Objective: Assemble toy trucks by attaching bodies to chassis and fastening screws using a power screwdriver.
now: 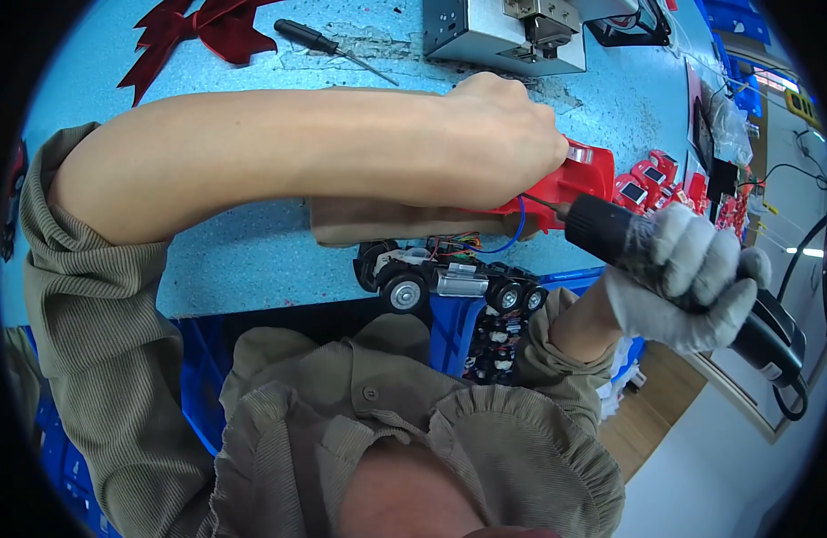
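My left hand (508, 134), bare, reaches across to the right with its fingers curled over a red plastic toy truck body (593, 175); most of the fingertips are hidden. My right hand (692, 278), in a pale glove, is closed around a black electric screwdriver (602, 224). Its thin bit points left and meets the red body close to my left hand. A black toy truck chassis (458, 280) with silver-hubbed wheels stands at the table's near edge. A blue wire (521, 224) runs up from its bundle of coloured wires towards the red body.
Several red toy truck cabs (647, 179) lie to the right. A hand screwdriver (310, 38) and a dark red bow (198, 27) are at the far left. A metal machine (485, 36) stands at the back. Below the near edge is a blue crate (454, 327) with black parts.
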The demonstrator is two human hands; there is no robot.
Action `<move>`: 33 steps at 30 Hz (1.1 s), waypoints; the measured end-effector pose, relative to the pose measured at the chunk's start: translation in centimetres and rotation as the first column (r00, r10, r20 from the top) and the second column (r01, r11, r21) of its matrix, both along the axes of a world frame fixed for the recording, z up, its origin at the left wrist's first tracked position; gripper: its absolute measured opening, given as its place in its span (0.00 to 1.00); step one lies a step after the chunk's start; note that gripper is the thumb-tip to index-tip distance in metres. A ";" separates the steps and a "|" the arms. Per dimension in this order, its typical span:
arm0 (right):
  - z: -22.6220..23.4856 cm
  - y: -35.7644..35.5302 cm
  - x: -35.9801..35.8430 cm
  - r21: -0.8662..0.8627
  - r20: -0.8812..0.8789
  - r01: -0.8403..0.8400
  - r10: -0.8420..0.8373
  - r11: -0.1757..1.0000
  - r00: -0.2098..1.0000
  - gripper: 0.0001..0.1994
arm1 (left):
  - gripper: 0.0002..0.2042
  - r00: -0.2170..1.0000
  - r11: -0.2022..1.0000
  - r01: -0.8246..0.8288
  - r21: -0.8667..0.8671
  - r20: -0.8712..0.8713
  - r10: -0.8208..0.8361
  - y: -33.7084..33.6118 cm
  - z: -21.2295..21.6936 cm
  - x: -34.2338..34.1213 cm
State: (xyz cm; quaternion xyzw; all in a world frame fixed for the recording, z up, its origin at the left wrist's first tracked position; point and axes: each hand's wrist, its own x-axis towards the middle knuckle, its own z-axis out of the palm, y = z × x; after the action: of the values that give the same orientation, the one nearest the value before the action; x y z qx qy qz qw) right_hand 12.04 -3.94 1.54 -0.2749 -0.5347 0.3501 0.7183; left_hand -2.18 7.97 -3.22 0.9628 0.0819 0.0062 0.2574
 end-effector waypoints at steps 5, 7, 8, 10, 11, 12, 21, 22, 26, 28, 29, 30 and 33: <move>-1.0 0.5 -1.7 -0.042 0.039 0.035 -0.034 0.999 0.999 0.13 | 0.15 0.999 1.000 0.007 -0.020 -0.049 -0.008 -0.1 0.1 0.0; -1.0 0.6 -1.9 -0.073 0.033 0.085 -0.083 0.994 0.996 0.12 | 0.16 0.998 1.000 0.011 -0.013 -0.054 -0.011 -0.2 0.1 0.0; -1.1 0.6 -1.9 -0.072 0.033 0.074 -0.071 0.995 0.997 0.12 | 0.16 0.999 1.000 0.010 -0.013 -0.051 -0.010 -0.2 0.1 0.0; -1.2 0.7 -1.9 -0.071 0.031 0.048 -0.046 0.996 0.998 0.12 | 0.16 0.999 1.000 0.007 -0.003 -0.050 -0.008 -0.3 0.1 0.1; -1.2 0.6 -1.9 -0.072 0.034 0.046 -0.043 0.996 0.998 0.12 | 0.16 0.999 1.000 0.005 0.001 -0.049 -0.005 -0.3 -0.1 0.0; -1.2 0.5 -1.8 -0.063 0.070 0.026 -0.021 0.998 0.997 0.12 | 0.16 0.999 1.000 -0.001 0.000 -0.050 0.001 -0.4 0.0 -0.1; -1.0 1.1 -3.5 -0.022 0.243 0.002 0.003 1.000 0.970 0.11 | 0.25 0.964 0.907 0.099 -0.408 0.266 0.014 1.7 -2.3 -4.2; -1.0 1.1 -3.8 -0.011 0.277 0.012 -0.009 1.000 0.961 0.11 | 0.29 0.917 0.835 0.176 -0.521 0.396 0.054 1.7 -3.2 -4.4; -0.8 1.3 -5.3 -0.074 0.232 0.106 -0.086 0.992 0.969 0.05 | 0.35 0.702 0.803 -0.142 -0.579 0.513 0.494 -3.2 -7.4 -4.4; 0.9 2.5 -2.5 -0.057 0.180 0.040 -0.030 0.998 0.983 0.06 | 0.35 0.734 0.808 -0.134 -0.573 0.491 0.470 -3.0 -7.5 -4.3; 2.4 2.8 -0.4 -0.059 0.128 -0.025 0.033 0.998 0.991 0.07 | 0.34 0.766 0.801 -0.128 -0.585 0.454 0.455 -3.1 -7.2 -4.3; 3.6 3.3 1.2 -0.057 0.074 -0.093 0.097 0.994 0.993 0.09 | 0.34 0.797 0.792 -0.126 -0.597 0.414 0.439 -2.9 -7.0 -4.3; 3.1 10.9 5.1 -0.061 0.110 -0.073 0.079 0.995 0.991 0.10 | 0.34 0.801 0.802 -0.111 -0.587 0.426 0.422 -3.1 -7.0 -4.1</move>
State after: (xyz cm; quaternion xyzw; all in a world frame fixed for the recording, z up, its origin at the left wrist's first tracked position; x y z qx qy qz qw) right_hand 17.12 6.98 4.66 -0.2940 -0.5740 0.3764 0.6652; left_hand -6.32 4.84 -10.21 0.7882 0.1453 0.2897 0.5232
